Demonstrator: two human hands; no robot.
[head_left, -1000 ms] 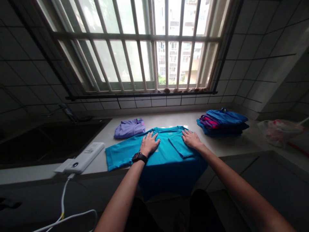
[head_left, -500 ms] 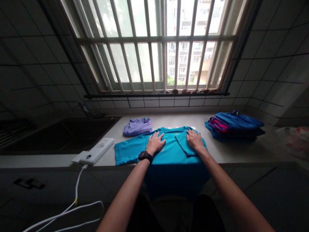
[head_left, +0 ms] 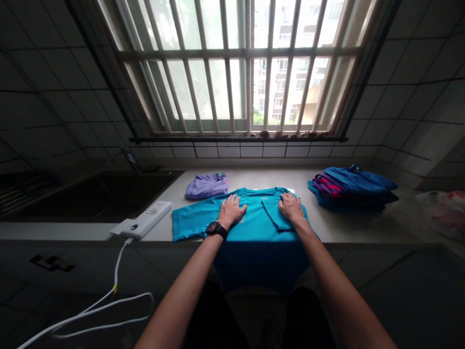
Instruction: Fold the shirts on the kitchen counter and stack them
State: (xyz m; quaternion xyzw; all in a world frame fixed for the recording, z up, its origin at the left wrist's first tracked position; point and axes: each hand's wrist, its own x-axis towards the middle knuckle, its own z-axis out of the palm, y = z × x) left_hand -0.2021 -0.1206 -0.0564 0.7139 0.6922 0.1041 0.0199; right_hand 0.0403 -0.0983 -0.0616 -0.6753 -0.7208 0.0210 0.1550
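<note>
A turquoise T-shirt (head_left: 261,228) lies on the counter with its neckline toward the window, and its lower part hangs over the front edge. Its left sleeve is spread out to the left; the right sleeve is folded inward over the chest. My left hand (head_left: 231,211), with a black watch on the wrist, rests flat on the shirt near the left shoulder, fingers spread. On the folded sleeve by the right shoulder lies my right hand (head_left: 290,206), its fingers stretched over the cloth and slightly bent.
Behind the left sleeve sits a folded lilac garment (head_left: 207,186). A stack of folded clothes (head_left: 352,189) stands on the right. To the left are a white power bank (head_left: 151,219) with a cable (head_left: 116,271) hanging down, and a dark sink (head_left: 90,194). A plastic bag (head_left: 443,211) is far right.
The view has shifted slightly. My left hand has slid a little to the left on the shirt; my right hand stays on the folded sleeve. The shirt's layout looks the same.
</note>
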